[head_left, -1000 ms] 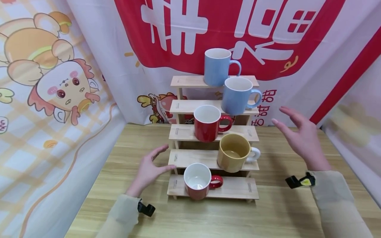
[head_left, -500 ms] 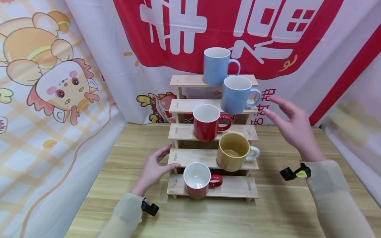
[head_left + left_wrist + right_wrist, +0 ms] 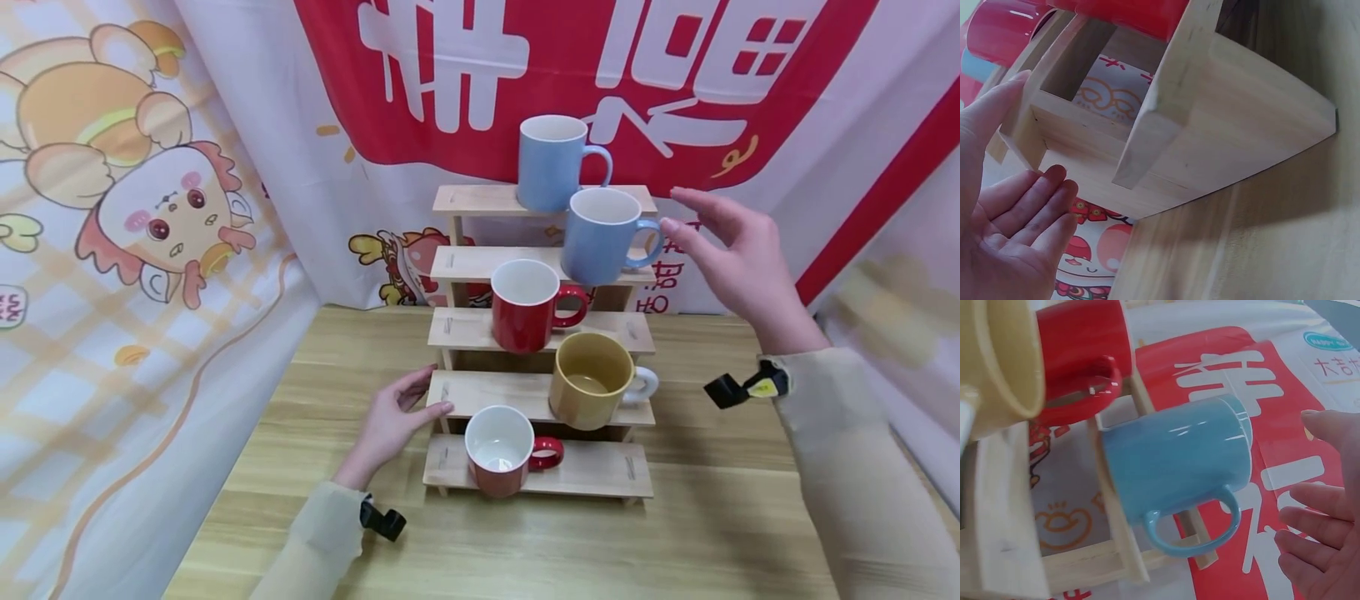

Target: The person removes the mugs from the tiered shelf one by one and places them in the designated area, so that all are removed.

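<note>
In the head view, my left hand (image 3: pixel 390 427) is at the left end of the stepped wooden rack (image 3: pixel 480 392), its thumb tip over the second-lowest board and its fingers beside the end. Seen from the left wrist, thumb and fingers (image 3: pixel 1038 206) lie apart at the board's end. My right hand (image 3: pixel 738 258) hovers right of the upper light blue mugs, thumb and fingers spread, holding nothing. Closest to it is the blue mug (image 3: pixel 600 237) on the second-highest board, its handle (image 3: pixel 1229 522) towards the hand. Another blue mug (image 3: pixel 551 167) stands on the top board.
Lower boards bear a red mug (image 3: pixel 522 312), a tan mug (image 3: pixel 590 383) with a white handle, and a red mug with a white inside (image 3: pixel 500 454) at the bottom. The rack stands on a wood-grain table (image 3: pixel 300 400), with printed cloth (image 3: pixel 322 208) behind and beside it.
My right hand has moved left and upward, close to the handle of the second-highest blue mug. My left hand has shifted slightly right to the rack's end. The mugs keep their places.
</note>
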The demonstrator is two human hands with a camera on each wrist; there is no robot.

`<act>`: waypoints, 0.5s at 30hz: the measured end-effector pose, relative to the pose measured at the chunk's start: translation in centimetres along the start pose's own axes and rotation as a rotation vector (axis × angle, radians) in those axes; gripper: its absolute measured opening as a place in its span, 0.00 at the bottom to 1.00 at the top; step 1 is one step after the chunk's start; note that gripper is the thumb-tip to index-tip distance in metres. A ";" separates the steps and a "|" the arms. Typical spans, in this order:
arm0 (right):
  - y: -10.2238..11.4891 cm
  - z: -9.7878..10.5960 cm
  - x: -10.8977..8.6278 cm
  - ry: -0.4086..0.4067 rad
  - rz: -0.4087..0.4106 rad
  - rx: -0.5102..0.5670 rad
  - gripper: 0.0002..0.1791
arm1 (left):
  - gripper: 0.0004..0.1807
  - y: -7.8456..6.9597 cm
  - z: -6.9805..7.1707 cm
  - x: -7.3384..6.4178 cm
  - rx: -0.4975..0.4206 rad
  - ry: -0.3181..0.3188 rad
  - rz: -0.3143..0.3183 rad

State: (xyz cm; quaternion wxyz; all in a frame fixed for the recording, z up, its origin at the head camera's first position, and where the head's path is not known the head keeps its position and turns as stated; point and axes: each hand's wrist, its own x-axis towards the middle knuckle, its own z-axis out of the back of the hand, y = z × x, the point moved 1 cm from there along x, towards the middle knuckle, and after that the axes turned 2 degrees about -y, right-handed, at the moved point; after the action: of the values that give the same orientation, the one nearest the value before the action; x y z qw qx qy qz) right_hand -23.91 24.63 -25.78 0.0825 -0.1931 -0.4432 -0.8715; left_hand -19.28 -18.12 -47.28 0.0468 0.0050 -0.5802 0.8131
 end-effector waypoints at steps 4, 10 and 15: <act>0.4 0.3 1.8 0.021 -0.071 0.058 0.34 | 0.48 0.0 0.0 0.0 -0.023 -0.002 0.019; 0.9 0.6 4.0 0.030 -0.142 0.098 0.36 | 0.46 0.3 -0.1 -0.2 -0.052 -0.011 0.080; 1.0 0.3 5.0 0.050 -0.180 0.113 0.38 | 0.40 0.7 0.0 -0.5 -0.083 -0.036 0.065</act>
State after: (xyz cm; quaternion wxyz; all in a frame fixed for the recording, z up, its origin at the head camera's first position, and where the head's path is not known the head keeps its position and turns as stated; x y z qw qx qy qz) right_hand -28.06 24.41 -22.81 0.0258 -0.1259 -0.5050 -0.8535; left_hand -18.86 -18.38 -48.01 0.0102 -0.0013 -0.6142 0.7891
